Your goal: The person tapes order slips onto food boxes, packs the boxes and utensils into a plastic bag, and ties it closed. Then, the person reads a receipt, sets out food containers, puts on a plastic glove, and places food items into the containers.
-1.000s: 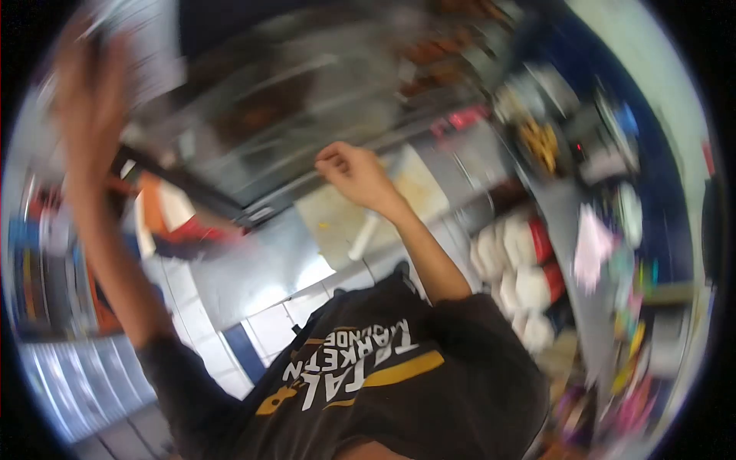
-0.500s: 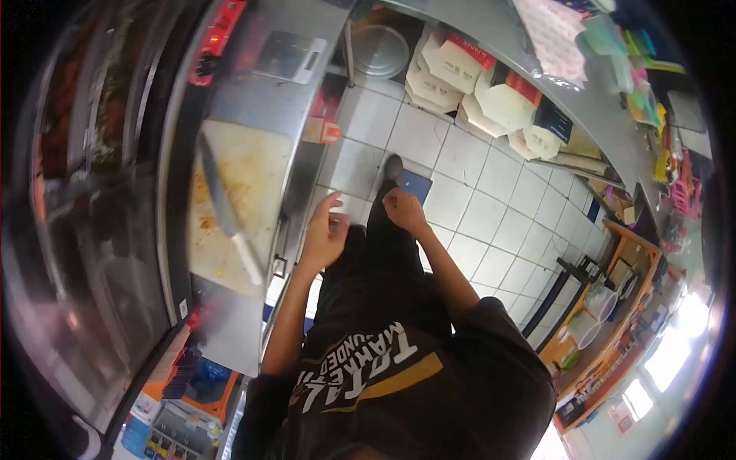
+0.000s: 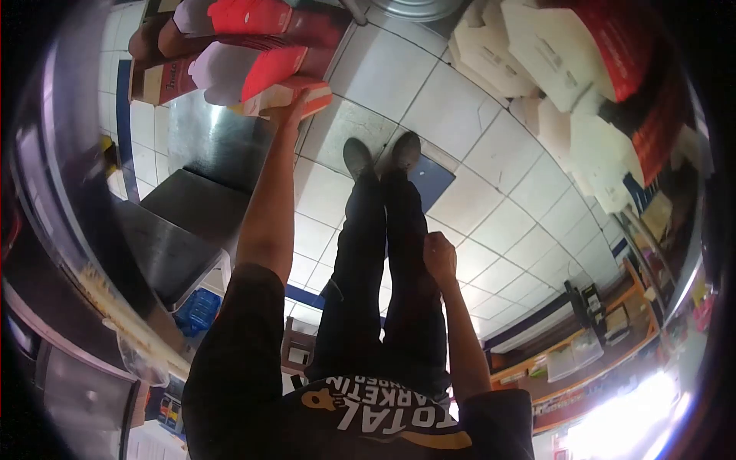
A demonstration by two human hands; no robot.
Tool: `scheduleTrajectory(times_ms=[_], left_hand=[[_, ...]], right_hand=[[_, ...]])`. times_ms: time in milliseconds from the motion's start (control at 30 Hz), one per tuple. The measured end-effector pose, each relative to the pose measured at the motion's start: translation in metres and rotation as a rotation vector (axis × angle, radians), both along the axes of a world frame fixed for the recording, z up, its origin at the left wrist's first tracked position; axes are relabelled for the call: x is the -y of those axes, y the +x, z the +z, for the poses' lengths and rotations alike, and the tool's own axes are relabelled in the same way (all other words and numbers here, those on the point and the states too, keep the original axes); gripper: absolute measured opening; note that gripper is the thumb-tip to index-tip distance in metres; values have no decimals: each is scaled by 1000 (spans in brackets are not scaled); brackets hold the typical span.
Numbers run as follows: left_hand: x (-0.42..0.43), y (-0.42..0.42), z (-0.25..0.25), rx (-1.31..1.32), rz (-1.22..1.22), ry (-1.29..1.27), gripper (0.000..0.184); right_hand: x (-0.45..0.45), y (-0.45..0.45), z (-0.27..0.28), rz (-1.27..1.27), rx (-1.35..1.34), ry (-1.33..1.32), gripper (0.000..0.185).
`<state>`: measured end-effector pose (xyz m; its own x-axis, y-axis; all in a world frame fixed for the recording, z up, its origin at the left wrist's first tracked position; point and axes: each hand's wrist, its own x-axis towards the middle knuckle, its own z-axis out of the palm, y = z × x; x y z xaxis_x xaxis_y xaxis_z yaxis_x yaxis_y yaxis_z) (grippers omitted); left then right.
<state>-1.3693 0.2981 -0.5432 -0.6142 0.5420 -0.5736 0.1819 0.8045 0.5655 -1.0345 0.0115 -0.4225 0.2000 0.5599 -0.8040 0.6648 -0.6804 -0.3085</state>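
My left hand (image 3: 285, 113) is stretched out to the stacked cartons at the upper left, its fingers closed on the edge of an orange and white carton (image 3: 313, 98). Folded red and white cartons (image 3: 264, 73) lie right beside it, and some of the fingers are hidden. My right hand (image 3: 439, 257) hangs beside my right thigh above the tiled floor, with its fingers curled in and nothing visible in them.
More white and red cartons (image 3: 548, 54) are stacked at the upper right. Metal surfaces (image 3: 203, 207) stand left of my left arm, with a blue water bottle (image 3: 201, 308) below them. Orange-edged shelves (image 3: 606, 337) are at the lower right. A round metal lid (image 3: 414, 6) shows at the top.
The view has swung from the counter with the board and knife down to the cartons and floor. My left hand has reached out and closed on a carton; my right hand has lowered to my side.
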Motion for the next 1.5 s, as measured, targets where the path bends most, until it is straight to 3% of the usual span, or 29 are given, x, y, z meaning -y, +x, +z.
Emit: scheduleTrajectory(times_ms=[33,133,167,267,533,867,933,1033,1133,1167,1233,1333,1367,1433,1500], left_hand=[[-11,1,-11,-47,42,-120,133],[-13,-46,-133,-393,232,-415,161],[-16,-53,-129,-332,110,-406,164],[-22,-23,-93,-326,193,-492,156],[-17,-30,-99,-321,156,-432,137],[-42,-26,-47,-314,168,-538,90],[-29,-31,-38,-371,147,-495,81],[7,-56,-74,-513,60,-359,59],[17,-54,-42,-594,133,-251,55],[24,-63,-52,-597,134,-247,55],[52,-90,-83,-587,-54,171,57],[37,-70,-20,-433,-1,-42,56],[44,-76,-29,-435,0,-38,56],[61,-87,-46,-423,-88,127,38],[68,-91,-45,-428,-157,90,39]], right_hand=[[4,3,-12,10,-4,49,19],[1,3,-27,7,-1,109,20],[-3,3,-29,14,-2,122,20],[-6,3,-30,-49,-63,188,18],[-4,8,-36,-63,-90,192,16],[-9,-1,-36,-56,-70,145,16],[-5,-3,-33,-51,-70,139,17],[-11,-10,-28,15,-32,182,16],[-15,-15,-25,74,-16,153,17],[-20,-18,-19,67,-29,136,17],[-24,-26,-12,64,-47,118,18],[-30,-36,-17,158,-30,134,18],[-39,-42,-23,236,-26,155,17],[-71,-63,-29,297,-30,174,17],[-120,-98,-39,282,-101,254,19]])
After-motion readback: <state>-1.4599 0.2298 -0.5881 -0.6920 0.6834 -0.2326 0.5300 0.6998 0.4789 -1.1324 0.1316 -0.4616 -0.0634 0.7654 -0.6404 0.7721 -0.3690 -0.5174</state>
